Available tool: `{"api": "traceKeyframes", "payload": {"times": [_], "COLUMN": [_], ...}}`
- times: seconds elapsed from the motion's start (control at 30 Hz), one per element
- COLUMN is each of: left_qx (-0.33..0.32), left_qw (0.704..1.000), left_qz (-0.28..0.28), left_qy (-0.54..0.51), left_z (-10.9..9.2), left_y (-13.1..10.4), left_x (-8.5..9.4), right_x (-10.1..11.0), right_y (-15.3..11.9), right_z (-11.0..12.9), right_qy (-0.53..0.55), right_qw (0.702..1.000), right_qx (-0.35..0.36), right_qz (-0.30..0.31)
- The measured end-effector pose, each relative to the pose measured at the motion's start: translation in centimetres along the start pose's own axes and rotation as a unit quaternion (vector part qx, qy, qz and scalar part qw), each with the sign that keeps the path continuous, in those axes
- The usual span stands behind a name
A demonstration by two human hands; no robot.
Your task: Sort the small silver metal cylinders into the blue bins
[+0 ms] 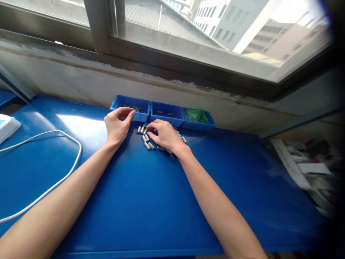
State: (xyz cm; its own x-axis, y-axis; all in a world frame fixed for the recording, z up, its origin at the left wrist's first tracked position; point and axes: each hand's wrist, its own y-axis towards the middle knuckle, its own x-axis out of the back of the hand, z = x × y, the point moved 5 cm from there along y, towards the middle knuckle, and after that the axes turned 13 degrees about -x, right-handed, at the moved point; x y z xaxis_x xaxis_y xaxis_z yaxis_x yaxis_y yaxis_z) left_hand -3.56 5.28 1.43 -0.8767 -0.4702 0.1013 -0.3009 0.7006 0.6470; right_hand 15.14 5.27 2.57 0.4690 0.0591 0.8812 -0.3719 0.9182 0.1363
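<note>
My left hand (118,124) is at the front wall of the left blue bin (141,117), thumb and fingers pinched together over its edge. Whatever lies between those fingertips is too small to make out. Small metal parts (130,107), several of them, lie inside that bin. To the right, my right hand (165,135) reaches down among short silvery metal cylinders (146,138) on the blue table. Its fingers are curled, thumb and forefinger close together beside the cylinders at the left of the group. The palm hides part of the group, and I cannot see what the fingertips grip.
The middle blue bin (166,119) holds a couple of small dark parts. Green plastic packets (196,115) fill the right bin (206,126). A white cable (80,147) loops across the blue table (140,205) from a white device (8,126). Behind stands a wall below a window.
</note>
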Motion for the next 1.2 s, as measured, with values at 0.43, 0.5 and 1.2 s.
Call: {"api": "traceKeyframes", "payload": {"times": [0.43, 0.5, 1.2], "left_qx": [-0.083, -0.084, -0.096], "left_qw": [0.992, 0.992, 0.984], "left_qz": [0.088, 0.089, 0.146], "left_qy": [0.019, 0.014, -0.03], "left_z": [-0.9, -0.9, -1.6], "left_y": [-0.6, -0.6, -1.2], "left_x": [-1.0, -1.1, -1.9], "right_x": [0.2, 0.2, 0.5], "right_y": [-0.1, -0.1, 0.8], "right_z": [-0.4, -0.4, -2.8], "right_qy": [-0.028, -0.028, 0.446], "right_qw": [0.998, 0.999, 0.889], "right_qx": [-0.044, -0.04, -0.094], "right_qz": [-0.022, -0.019, -0.039]}}
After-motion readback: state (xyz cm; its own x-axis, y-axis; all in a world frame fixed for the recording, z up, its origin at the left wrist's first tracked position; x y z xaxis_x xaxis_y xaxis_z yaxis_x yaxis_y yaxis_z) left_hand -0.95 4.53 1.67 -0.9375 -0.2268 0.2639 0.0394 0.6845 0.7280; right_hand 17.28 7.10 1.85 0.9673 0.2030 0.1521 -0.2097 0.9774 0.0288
